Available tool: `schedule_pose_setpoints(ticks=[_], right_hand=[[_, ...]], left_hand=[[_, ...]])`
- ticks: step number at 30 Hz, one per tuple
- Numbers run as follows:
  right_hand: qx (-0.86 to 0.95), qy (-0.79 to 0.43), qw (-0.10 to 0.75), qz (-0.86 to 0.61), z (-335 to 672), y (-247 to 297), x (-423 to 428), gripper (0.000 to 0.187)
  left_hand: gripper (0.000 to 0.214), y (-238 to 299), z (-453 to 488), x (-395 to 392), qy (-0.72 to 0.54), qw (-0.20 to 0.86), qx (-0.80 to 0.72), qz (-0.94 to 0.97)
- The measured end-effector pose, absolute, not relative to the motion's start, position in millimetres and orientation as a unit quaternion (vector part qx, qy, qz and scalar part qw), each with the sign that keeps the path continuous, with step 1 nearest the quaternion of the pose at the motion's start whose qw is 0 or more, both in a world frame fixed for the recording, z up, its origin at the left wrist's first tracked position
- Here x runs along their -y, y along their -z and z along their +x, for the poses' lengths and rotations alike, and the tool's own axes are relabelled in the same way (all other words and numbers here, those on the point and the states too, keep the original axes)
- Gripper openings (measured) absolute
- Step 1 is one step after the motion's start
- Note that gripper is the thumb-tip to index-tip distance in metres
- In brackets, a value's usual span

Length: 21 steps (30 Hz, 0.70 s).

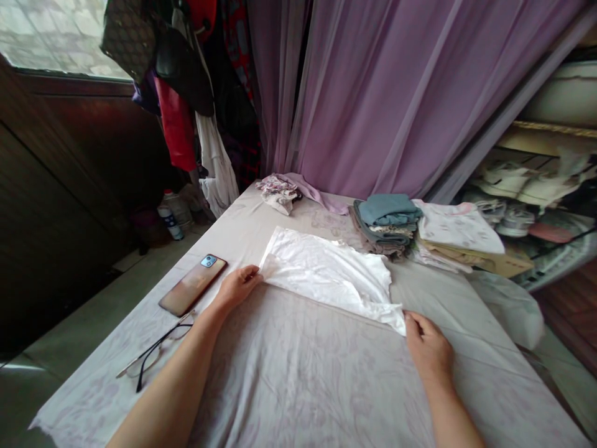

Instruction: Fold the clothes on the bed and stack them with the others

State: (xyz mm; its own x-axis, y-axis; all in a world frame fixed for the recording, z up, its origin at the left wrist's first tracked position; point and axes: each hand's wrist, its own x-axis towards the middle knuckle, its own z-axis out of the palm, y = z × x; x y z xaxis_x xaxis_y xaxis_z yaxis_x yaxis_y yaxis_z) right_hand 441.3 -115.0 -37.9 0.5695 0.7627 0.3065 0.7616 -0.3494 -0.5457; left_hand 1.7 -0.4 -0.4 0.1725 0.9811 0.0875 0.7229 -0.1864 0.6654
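A white cloth garment lies spread over the table, its near edge drawn out between my two hands. It looks folded over lengthwise; its exact kind I cannot tell. My left hand pinches its near left corner. At the near right corner, my right hand grips a bunched bit of the fabric between thumb and fingers. The far right edge of the garment is uneven and rumpled. Just left of my left hand lies a phone, back side up. A pair of glasses rests beside my left forearm.
A patterned cloth covers the table. At the back right stand a stack of folded dark clothes and a stack of light ones. A crumpled floral cloth lies at the far edge. Shoes fill a rack on the right.
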Motion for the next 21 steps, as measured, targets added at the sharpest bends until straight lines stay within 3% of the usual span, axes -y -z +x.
schedule_pose_setpoints(ticks=[5, 11, 21], right_hand=[[0.461, -0.005, 0.331, -0.823, 441, 36, 115, 0.052], [0.476, 0.011, 0.337, -0.812, 441, 37, 115, 0.047], [0.465, -0.007, 0.383, -0.798, 441, 35, 117, 0.04]], left_hand=[[0.033, 2, 2, 0, -0.292, 0.283, -0.585, 0.702], [0.015, 1, -1, 0, -0.241, 0.208, -0.603, 0.732], [0.026, -11, 1, 9, -0.186, 0.176, -0.628, 0.735]])
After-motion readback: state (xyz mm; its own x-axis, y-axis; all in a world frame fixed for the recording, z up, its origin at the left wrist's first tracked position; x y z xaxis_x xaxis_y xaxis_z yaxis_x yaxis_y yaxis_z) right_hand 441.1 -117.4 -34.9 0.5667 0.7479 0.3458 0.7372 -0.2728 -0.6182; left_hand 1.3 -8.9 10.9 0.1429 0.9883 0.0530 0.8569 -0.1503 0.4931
